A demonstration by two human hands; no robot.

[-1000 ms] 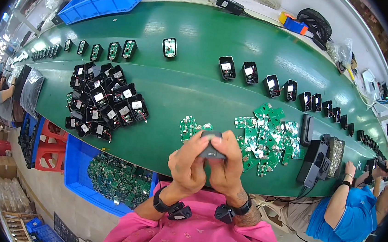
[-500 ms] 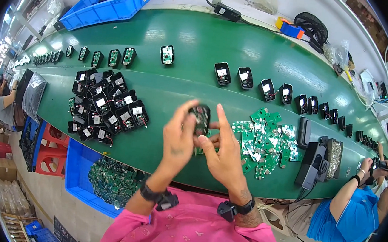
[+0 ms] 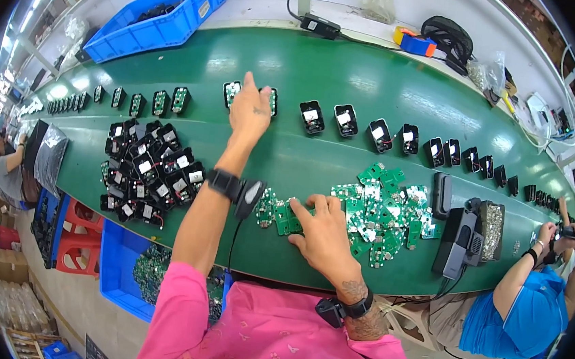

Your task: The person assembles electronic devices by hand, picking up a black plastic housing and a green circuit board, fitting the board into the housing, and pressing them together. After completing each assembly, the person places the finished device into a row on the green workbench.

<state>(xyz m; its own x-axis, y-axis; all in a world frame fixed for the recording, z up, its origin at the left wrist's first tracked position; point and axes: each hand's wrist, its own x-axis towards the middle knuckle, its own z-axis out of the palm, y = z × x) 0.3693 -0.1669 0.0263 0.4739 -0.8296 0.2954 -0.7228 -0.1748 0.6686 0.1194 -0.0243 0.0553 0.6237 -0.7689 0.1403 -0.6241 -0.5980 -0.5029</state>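
My left hand (image 3: 251, 111) reaches to the far part of the bench, its index finger stretched out and thumb apart. Right beside its thumb stands a black housing with a green circuit board in it (image 3: 272, 102), partly covered by the hand. A similar filled housing (image 3: 231, 94) is on the hand's other side. Nearer me, my right hand (image 3: 329, 232) is open over the bench, thumb and index finger spread around a green circuit board (image 3: 286, 220). Whether the fingertips touch that board I cannot tell. A loose pile of green boards (image 3: 383, 215) spreads to its right.
Black housings (image 3: 345, 119) line the far right; filled ones (image 3: 180, 101) line the left. A heap of housings (image 3: 151, 171) lies left. Blue crates (image 3: 154, 17) (image 3: 120, 260) stand behind and below the bench. A grey device (image 3: 456, 242) sits right, near a co-worker in blue (image 3: 515, 312).
My hands have separated. The left has moved far forward, and the housing held between them now stands beside the other filled one. My right hand has lowered to the boards.
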